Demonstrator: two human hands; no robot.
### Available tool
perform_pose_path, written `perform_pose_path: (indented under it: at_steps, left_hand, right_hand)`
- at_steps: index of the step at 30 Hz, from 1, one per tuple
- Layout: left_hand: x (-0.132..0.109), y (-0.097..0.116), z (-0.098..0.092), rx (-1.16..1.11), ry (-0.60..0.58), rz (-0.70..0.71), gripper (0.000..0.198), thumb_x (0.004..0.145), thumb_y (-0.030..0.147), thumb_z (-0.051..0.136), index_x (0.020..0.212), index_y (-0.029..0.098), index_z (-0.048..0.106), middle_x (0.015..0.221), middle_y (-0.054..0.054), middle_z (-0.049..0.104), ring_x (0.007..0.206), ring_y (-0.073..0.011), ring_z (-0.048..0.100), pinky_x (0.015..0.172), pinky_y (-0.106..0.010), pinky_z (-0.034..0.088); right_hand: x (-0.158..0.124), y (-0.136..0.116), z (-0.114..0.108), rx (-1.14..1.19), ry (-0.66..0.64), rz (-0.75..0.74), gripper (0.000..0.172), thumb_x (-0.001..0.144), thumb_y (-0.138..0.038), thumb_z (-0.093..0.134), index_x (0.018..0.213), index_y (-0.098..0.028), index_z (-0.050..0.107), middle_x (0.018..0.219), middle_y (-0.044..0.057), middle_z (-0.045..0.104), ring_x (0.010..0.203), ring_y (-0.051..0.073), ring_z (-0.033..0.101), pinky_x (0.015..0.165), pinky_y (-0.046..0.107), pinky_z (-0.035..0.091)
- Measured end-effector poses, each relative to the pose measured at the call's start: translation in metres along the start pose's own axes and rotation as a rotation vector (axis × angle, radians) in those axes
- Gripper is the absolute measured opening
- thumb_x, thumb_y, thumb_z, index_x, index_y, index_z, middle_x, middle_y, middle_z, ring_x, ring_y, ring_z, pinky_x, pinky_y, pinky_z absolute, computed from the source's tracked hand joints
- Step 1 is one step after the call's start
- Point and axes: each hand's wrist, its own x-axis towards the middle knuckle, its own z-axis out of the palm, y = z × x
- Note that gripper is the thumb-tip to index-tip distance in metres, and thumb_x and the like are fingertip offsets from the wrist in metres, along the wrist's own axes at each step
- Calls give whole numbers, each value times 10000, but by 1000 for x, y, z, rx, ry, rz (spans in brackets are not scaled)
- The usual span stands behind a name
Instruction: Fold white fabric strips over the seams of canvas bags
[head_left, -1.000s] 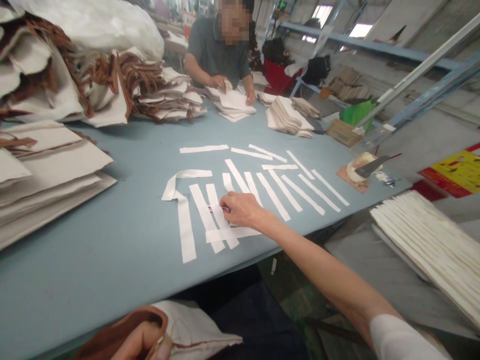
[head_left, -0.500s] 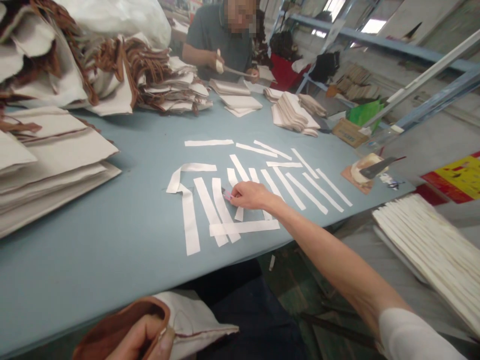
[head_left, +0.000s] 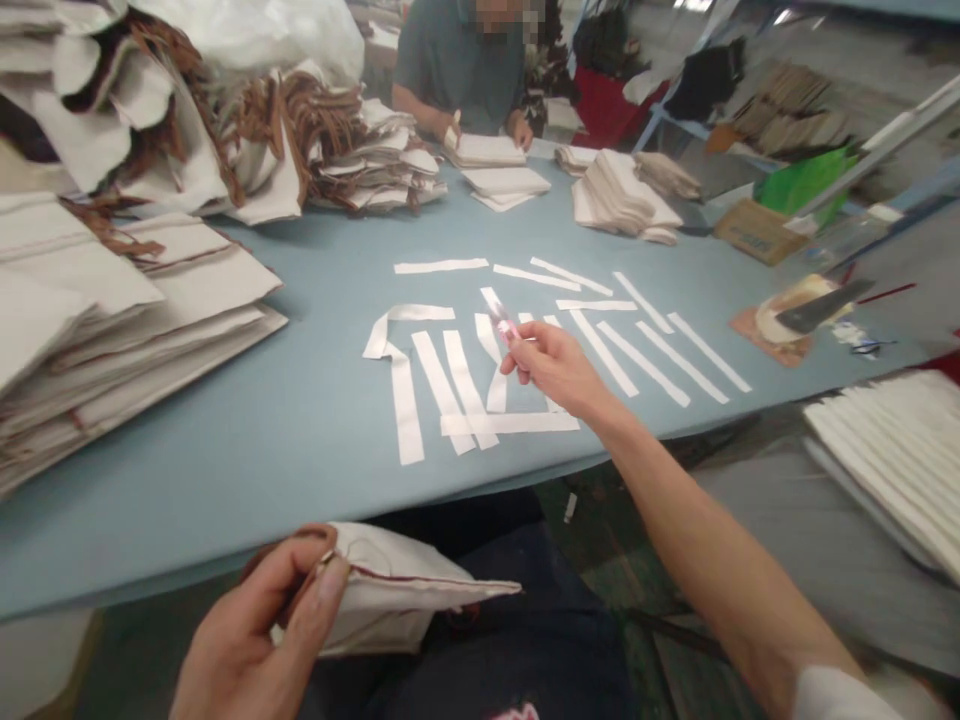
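My left hand (head_left: 262, 620), at the bottom left, pinches the edge of a white fabric piece (head_left: 405, 580) with brown trim, held over my lap below the table's edge. Above the table, my right hand (head_left: 551, 360) is closed on a small pink tool (head_left: 507, 329), its tip blurred. Under and around that hand lie several white strips, among them a folded one (head_left: 405, 405) at the left and a crosswise one (head_left: 517, 424) near the front edge.
Stacked fabric pieces (head_left: 187, 260) and brown-edged bundles (head_left: 330, 140) fill the table's left side. Across the table (head_left: 315, 400), a person (head_left: 457, 70) handles folded cloth (head_left: 487, 150). At the right sit a cardboard box (head_left: 757, 232) and a dark blade-like object (head_left: 821, 305).
My right hand has lifted from the strips with the pink tool and turned. My left hand has come further into view with the fabric piece. The person opposite has lowered their hands onto the cloth.
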Motion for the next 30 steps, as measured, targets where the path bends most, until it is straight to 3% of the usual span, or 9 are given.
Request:
perform_pose_path:
  at_steps: [2,5,9,13,17,20,26,30]
  left_hand:
    - [-1,8,-8,-82,-47,-6,387,888,626,797,813,247,781,918,-22,782,815,-215,730,704,-224,578]
    - [-5,18,-9,-299,-134,41,370,889,618,796,871,248,795,849,-5,731,724,-176,656,632,-207,527]
    - [-14,28,0,-415,-161,21,367,930,566,772,770,236,774,805,1,680,756,-165,578,663,-199,483]
    - [-20,31,3,-416,-176,-82,339,929,495,797,733,219,776,777,-8,679,700,-158,565,611,-214,455]
    - [-19,37,4,-580,-81,-187,318,793,477,896,670,207,783,667,4,634,586,-128,517,510,-192,433]
    - [-18,43,6,-613,-22,-189,254,724,392,935,642,196,795,725,0,663,607,-115,548,506,-167,458]
    - [-23,45,8,-619,-44,-178,284,778,405,914,645,189,786,653,6,635,536,-101,510,456,-166,426]
    - [-26,44,8,-633,-56,-134,282,835,406,891,685,186,799,725,-14,682,579,-109,549,481,-170,445]
  right_hand:
    - [-31,-2,9,189,-17,-34,147,1075,-334,398,1003,-242,487,738,-47,592,562,120,432,536,254,346]
    - [-84,-9,28,527,-114,-110,290,1057,-448,505,844,-255,467,633,-95,402,536,105,317,507,254,293]
    - [-144,-25,54,637,-256,-114,332,1044,-501,589,849,-244,517,650,-93,406,554,102,331,494,248,282]
    - [-178,-34,69,591,-362,-59,250,1010,-418,632,859,-226,575,609,-87,486,515,95,389,475,241,280]
    - [-192,-39,70,524,-412,-71,204,985,-348,631,827,-224,596,562,-88,512,465,90,424,460,234,280]
    - [-192,-43,69,461,-385,-110,199,963,-320,633,793,-225,590,547,-88,513,454,82,415,461,229,268]
    - [-185,-47,73,395,-373,-124,193,954,-334,618,795,-224,600,561,-76,538,470,87,422,473,228,272]
    - [-184,-48,73,379,-376,-120,195,951,-332,616,788,-228,594,551,-78,532,464,89,414,474,232,275]
